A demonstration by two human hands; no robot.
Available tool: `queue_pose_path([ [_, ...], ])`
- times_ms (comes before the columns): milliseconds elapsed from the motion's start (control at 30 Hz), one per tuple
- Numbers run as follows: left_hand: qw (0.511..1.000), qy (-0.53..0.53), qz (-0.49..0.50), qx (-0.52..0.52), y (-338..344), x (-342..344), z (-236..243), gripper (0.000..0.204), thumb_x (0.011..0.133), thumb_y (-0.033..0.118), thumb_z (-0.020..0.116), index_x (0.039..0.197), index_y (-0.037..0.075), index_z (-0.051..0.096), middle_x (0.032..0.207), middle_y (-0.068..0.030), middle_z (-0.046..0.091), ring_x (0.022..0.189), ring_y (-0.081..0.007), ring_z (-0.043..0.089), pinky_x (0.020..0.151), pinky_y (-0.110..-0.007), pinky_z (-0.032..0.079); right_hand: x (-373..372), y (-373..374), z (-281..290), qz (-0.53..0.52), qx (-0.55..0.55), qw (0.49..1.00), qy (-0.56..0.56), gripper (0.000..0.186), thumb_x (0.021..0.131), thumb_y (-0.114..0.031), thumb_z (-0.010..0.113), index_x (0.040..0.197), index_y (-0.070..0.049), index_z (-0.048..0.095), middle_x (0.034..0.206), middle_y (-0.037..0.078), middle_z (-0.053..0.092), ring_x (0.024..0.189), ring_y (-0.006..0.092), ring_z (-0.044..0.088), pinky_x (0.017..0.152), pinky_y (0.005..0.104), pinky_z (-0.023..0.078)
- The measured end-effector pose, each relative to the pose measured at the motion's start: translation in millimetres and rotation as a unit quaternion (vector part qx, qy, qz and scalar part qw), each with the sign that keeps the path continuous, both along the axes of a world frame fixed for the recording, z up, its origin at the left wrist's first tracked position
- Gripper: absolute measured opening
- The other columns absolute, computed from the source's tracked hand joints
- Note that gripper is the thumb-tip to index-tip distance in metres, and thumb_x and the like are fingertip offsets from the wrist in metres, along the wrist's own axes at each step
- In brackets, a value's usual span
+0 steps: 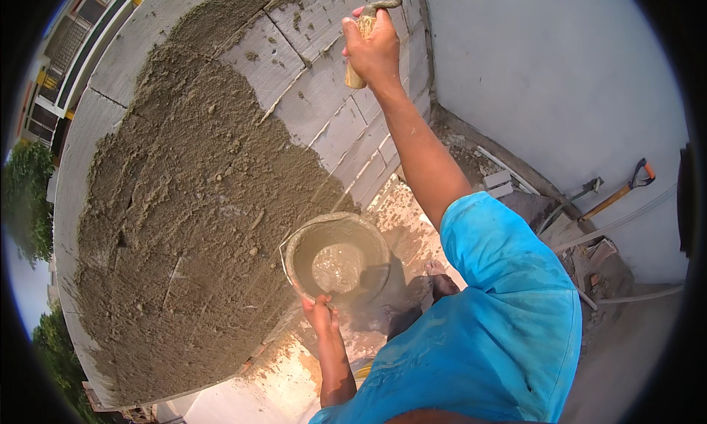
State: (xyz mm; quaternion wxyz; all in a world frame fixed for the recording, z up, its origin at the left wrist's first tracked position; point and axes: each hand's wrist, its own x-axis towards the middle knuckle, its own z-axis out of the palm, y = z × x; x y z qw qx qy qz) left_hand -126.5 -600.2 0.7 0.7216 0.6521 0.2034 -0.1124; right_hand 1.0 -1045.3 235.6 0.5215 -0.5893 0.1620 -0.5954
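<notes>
At wall's bare blocks (pixel 324 92) | right hand (pixel 374 50) clamped on trowel (pixel 368 26) | left hand (pixel 319 311) grips bucket (pixel 337 256) rim

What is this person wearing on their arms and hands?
Both hands are bare, with no gloves: the right hand and the left hand. The forearms are uncovered too. A bright blue short sleeve covers the right upper arm, part of a blue shirt with darker damp-looking patches. No watch or rings show.

One bucket (pixel 337 256), one trowel (pixel 366 37), two shovels (pixel 615 195).
</notes>
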Motion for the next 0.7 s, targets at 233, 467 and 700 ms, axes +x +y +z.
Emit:
queue_pose_path([
  [233, 0.999, 0.024, 0.019, 0.027, 73, 3, 6, 0.038, 0.077, -0.005, 0.057, 0.113, 0.008, 0.057, 0.082, -0.0037, 0.059, 0.056, -0.01, 0.053, 0.035, -0.022, 0.037, 27, 110, -98, 0.288, -0.401, 0.835, 0.241, 0.031, 0.083, -0.026, 0.064, 0.097, -0.005, 0.047, 0.081, 0.02, 0.062, 0.08, 0.0439, 0.062, 0.07, 0.0548, 0.046],
  [467, 0.965, -0.169, -0.132, 0.15, 103, 42, -63, 0.05, 0.077, -0.008, 0.058, 0.126, 0.001, 0.058, 0.095, -0.004, 0.066, 0.074, -0.0117, 0.062, 0.065, -0.024, 0.051, -141, 240, -246, 0.531, -0.187, 0.556, 0.611, 0.026, 0.09, -0.027, 0.063, 0.099, -0.004, 0.055, 0.073, 0.017, 0.059, 0.066, 0.0366, 0.062, 0.065, 0.046, 0.052],
  [700, 0.958, -0.147, -0.226, 0.095, 96, 50, -23, 0.047, 0.079, -0.006, 0.059, 0.126, -0.001, 0.059, 0.101, -0.0037, 0.067, 0.076, -0.0123, 0.062, 0.069, -0.025, 0.051, -179, 300, -322, 0.683, 0.569, 0.327, 0.32, 0.006, 0.098, -0.02, 0.054, 0.096, -0.015, 0.054, 0.07, -0.003, 0.054, 0.047, 0.0077, 0.051, 0.038, 0.0258, 0.046],
])
